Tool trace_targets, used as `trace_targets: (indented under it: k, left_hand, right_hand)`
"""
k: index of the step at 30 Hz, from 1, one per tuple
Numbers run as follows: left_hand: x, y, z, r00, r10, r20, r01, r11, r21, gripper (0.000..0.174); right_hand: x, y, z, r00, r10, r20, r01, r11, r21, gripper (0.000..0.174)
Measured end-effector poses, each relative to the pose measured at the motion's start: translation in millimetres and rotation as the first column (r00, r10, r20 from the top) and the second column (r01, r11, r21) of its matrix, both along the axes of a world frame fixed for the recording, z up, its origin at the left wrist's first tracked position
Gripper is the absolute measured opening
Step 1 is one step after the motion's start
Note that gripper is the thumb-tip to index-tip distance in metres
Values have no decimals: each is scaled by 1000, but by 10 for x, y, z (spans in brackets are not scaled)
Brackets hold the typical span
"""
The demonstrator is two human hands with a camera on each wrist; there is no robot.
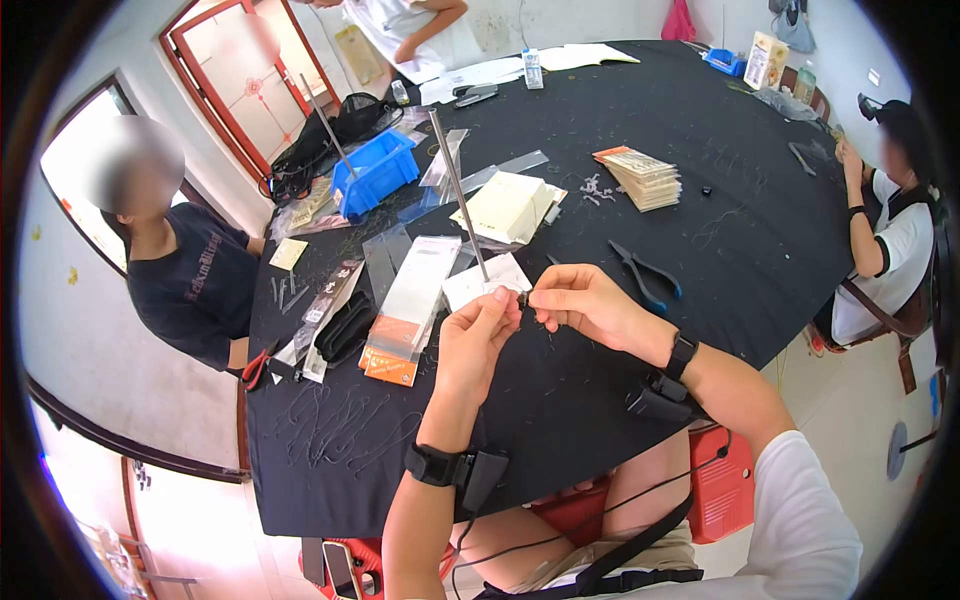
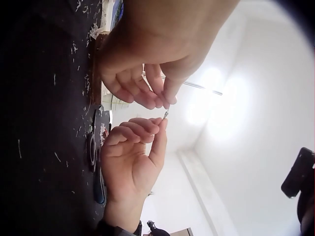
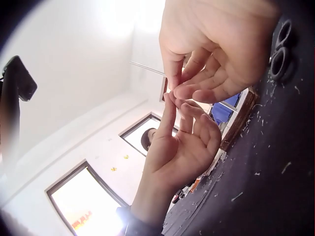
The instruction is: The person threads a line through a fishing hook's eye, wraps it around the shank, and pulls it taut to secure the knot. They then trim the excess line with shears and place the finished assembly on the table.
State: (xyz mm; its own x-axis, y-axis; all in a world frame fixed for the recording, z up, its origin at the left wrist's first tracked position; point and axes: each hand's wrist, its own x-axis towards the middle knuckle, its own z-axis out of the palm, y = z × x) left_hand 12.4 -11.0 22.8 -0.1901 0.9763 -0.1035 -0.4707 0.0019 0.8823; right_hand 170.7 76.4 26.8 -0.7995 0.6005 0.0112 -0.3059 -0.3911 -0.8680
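Both hands meet over the black table beside an upright metal rod (image 1: 455,180) on a white base (image 1: 487,283). Thumb and fingertips of the left hand (image 1: 472,345) (image 2: 162,44) (image 3: 179,152) pinch one side of a tiny item. On its other side, the right hand (image 1: 600,308) (image 2: 130,160) (image 3: 221,44) pinches with thumb and forefinger. The item (image 1: 523,299) looks dark in the head view, and a small metallic tip (image 2: 166,115) shows between the fingertips in the left wrist view. Fingers hide most of it, so its shape is unclear.
Pliers (image 1: 648,275) lie right of the hands. Orange-and-white packets (image 1: 405,320) and a black case (image 1: 345,328) lie left. Behind are a cream block (image 1: 510,207), a blue bin (image 1: 376,175) and stacked cards (image 1: 640,180). Other people are around the table.
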Motion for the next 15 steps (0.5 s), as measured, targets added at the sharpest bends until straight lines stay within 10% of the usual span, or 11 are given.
trace_targets:
  k: [6,8,15]
  left_hand:
    - [-16,12,8,975,-105,195,77,986,148,21]
    - [-64,5,19,794,-447,411,298,877,377,32]
    - [-175,-24,164,830,-528,179,340,734,588,47]
  right_hand:
    - [-6,4,-40,998,56,16,-56,998,-8,11]
    - [-13,1,-25,997,72,22,-72,997,-9,9]
    - [-18,-108,18,958,208,195,-258,925,279,11]
